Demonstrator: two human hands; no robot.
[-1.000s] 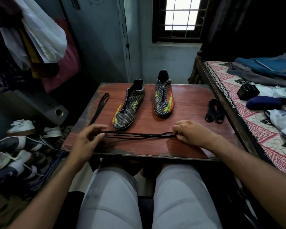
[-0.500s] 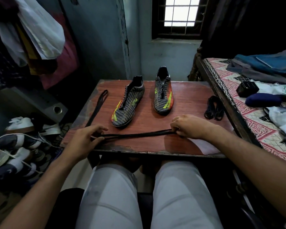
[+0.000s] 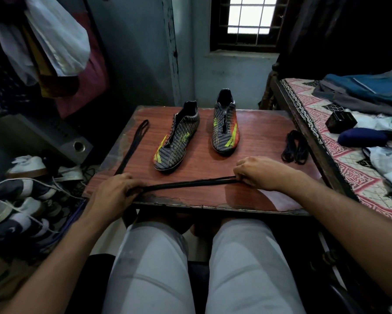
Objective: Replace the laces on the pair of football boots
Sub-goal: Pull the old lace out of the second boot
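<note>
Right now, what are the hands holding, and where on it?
Both grip one black lace, pulled straight: left hand at one end, right hand pinching the other end.

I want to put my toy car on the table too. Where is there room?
Bare wood shows between the right boot and the bundled lace, and between the left boot and the long lace by the left edge. The front is crowded: both hands hold a stretched lace there.

Chipped wood-grain table (image 3: 254, 132), woven-look boots (image 3: 178, 141)
</note>
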